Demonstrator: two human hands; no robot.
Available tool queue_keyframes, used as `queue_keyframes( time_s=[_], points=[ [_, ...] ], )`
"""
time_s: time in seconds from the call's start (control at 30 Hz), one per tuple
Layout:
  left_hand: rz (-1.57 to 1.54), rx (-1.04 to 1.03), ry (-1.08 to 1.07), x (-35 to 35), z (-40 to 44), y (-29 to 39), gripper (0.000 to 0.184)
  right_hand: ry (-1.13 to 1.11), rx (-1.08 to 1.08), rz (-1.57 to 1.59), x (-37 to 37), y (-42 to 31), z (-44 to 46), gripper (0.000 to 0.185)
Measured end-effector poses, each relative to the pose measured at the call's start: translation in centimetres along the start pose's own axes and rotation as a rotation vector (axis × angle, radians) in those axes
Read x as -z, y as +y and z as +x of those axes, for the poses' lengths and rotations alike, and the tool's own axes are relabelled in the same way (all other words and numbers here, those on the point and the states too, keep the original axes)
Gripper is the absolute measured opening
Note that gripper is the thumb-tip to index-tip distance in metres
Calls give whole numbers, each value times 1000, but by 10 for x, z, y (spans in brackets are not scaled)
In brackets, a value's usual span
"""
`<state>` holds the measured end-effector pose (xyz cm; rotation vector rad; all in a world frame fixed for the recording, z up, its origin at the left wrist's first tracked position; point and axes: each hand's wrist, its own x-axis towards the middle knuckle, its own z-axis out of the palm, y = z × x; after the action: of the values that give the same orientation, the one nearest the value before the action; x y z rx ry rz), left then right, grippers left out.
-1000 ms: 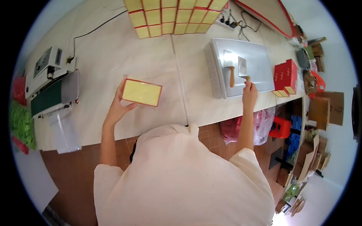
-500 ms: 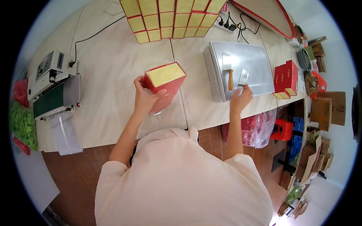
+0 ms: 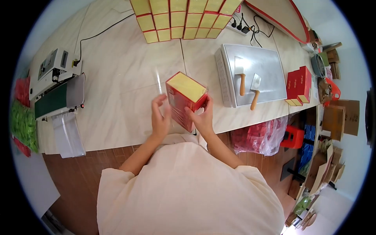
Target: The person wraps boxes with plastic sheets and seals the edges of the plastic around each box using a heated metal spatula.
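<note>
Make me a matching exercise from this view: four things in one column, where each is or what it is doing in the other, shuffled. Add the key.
Column one
1. Right hand
2. Wooden-handled scrapers
3. Clear plastic
4. Large stack of boxes

Column two
A. Lying on the silver-topped unit
B. At the far side of the table
C. Gripping a red box with a yellow top
D. Beside the green-belted machine, toward the near edge

Right pairs: 1-C, 2-A, 3-D, 4-B
</note>
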<state>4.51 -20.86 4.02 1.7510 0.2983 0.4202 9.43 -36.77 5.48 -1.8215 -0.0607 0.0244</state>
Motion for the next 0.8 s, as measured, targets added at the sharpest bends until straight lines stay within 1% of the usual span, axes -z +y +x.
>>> queue_keyframes(
  time_s=[0.03, 0.1, 0.13, 0.2, 0.23, 0.27, 0.3, 0.37, 0.4, 0.43, 0.47, 0.5, 0.57, 0.6, 0.63, 0.67, 0.7, 0.73, 0.77, 0.8],
  points=[
    [-3, 2, 12, 4, 9, 3, 43, -44, -6, 4, -1, -6, -1, 80],
    [-385, 314, 13, 13, 25, 11, 49, -111, -1, 3, -6, -10, -3, 80],
    [-391, 310, 36, 17, 25, 13, 49, -138, 26, 8, -11, -10, -6, 82],
    [-346, 215, 39, 25, 26, 18, 58, -184, 60, 11, -19, -9, -5, 83],
    [-348, 213, 57, 31, 26, 24, 58, -204, 109, -2, -22, -8, -4, 84],
    [-297, 159, 60, 41, 27, 31, 57, -219, 155, -13, -26, -8, -3, 85],
    [-244, 107, 57, 48, 27, 35, 56, -227, 157, -11, -29, -14, -2, 85],
    [-201, 105, 76, 59, 27, 35, 56, -311, 187, -77, -37, -28, 4, 85],
    [-160, 103, 90, 63, 27, 34, 55, -312, 190, -75, -42, -25, 7, 85],
    [-159, 101, 90, 66, 27, 30, 55, -357, 202, -66, -47, -16, 9, 85],
    [-164, 125, 99, 68, 27, 25, 54, -403, 214, -56, -50, -10, 12, 85],
    [-170, 151, 107, 69, 27, 24, 53, -402, 213, -55, -51, -6, 14, 85],
    [-123, 165, 123, 71, 28, 24, 52, -440, 350, -251, -46, -1, 17, 87],
    [-79, 178, 139, 70, 30, 26, 51, -428, 342, -258, -40, -5, 19, 87],
    [-86, 178, 120, 70, 33, 26, 51, -424, 420, -354, -30, -14, 22, 90],
    [-107, 134, 148, 72, 37, 26, 48, -417, 497, -454, -18, -18, 27, 92],
    [-131, 92, 177, 72, 40, 27, 46, -402, 489, -468, -5, -13, 36, 92],
    [-142, 92, 163, 71, 42, 32, 46, -284, 506, -532, 12, -4, 50, 84],
    [-62, 46, 170, 73, 44, 40, 43, -169, 524, -593, 29, 3, 65, 77],
    [21, -2, 179, 74, 47, 49, 41, -45, 477, -681, 49, 5, 80, 68]
  ],
)
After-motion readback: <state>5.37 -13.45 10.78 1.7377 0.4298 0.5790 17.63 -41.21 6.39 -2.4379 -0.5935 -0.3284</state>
